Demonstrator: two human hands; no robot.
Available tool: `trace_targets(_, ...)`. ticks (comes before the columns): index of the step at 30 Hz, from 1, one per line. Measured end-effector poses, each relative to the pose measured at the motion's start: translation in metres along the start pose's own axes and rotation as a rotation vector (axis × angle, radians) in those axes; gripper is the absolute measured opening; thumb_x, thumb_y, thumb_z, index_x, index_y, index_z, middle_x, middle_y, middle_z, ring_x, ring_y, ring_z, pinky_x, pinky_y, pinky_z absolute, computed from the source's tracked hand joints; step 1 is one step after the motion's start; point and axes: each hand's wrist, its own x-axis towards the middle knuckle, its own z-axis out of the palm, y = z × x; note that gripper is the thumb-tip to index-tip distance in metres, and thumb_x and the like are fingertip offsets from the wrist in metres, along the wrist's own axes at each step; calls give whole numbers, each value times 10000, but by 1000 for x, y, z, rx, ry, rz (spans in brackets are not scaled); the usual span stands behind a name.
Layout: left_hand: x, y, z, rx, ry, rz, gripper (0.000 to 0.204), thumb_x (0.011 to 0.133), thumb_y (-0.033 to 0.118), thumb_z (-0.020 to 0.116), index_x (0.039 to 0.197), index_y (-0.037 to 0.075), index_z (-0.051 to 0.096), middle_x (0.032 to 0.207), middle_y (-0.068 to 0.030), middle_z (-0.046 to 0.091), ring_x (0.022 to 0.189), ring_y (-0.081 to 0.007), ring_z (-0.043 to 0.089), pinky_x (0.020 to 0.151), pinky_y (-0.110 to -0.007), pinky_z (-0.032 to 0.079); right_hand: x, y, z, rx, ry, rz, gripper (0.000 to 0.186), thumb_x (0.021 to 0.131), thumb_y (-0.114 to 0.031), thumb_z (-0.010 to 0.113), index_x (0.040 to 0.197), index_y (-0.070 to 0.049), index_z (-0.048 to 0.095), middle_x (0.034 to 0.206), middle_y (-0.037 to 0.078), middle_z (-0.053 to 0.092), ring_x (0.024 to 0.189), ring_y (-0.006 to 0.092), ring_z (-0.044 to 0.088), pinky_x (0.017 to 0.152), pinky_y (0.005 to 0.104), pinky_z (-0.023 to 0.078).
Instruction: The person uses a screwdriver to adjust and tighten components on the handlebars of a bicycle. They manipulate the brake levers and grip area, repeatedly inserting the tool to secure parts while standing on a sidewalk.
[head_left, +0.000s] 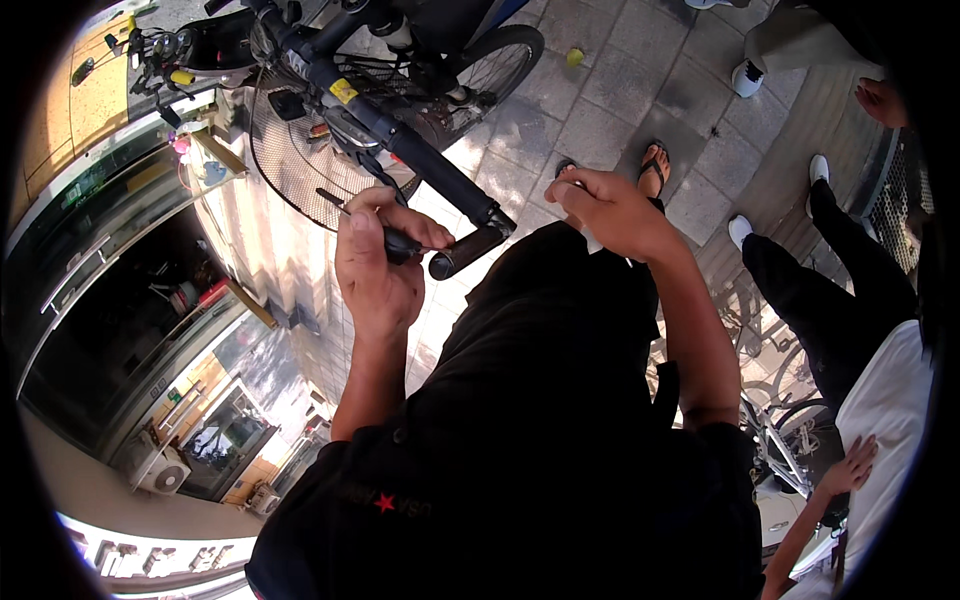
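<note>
My left hand (pixel 378 265) is closed around a black-handled tool (pixel 402 245). Its thin dark shaft sticks out past the fingers, pointing up and left. Right beside these fingers is the end of a bicycle's black handlebar (pixel 430 165), with a short black bar end (pixel 472 250) clamped across it. Whether the fingertips touch the bar end I cannot tell. My right hand (pixel 612 210) hovers to the right of the handlebar, its fingers curled in and the thumb side up. What it holds, if anything, is hidden.
A wire basket (pixel 290 165) and a wheel (pixel 510 60) belong to bicycles at the top. Sandalled feet (pixel 654 168) stand on the paving ahead. People in dark trousers (pixel 815 255) are on the right, near a parked white bicycle (pixel 785 450). A glass shopfront (pixel 110 330) lines the left.
</note>
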Motion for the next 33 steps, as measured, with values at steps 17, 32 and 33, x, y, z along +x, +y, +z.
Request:
trace_targets(17,-12,10,18,1025,-200,-81,210,997,147,708,1157,12,701,835,-20,692,734,-54,576,654,-233,437,5,12,74,979,-198,115,272,1072,-255,654,1081,17,658,708,-17,526,519,60,445,435,237,324)
trace_targets(32,8,11,-36,924,-310,-100,170,1030,190,589,1073,47,669,716,77,516,633,-7,422,574,-218,317,29,22,137,1173,-453,-111,306,1137,-258,438,1113,1,600,603,-13,470,454,131,427,461,315,375)
trace_targets(33,8,12,-37,913,-310,-114,170,1030,190,590,1074,46,669,721,76,519,636,-9,422,576,-218,316,28,21,139,1173,-449,-102,302,1136,-257,440,1107,-4,601,601,-17,466,452,128,419,462,313,371)
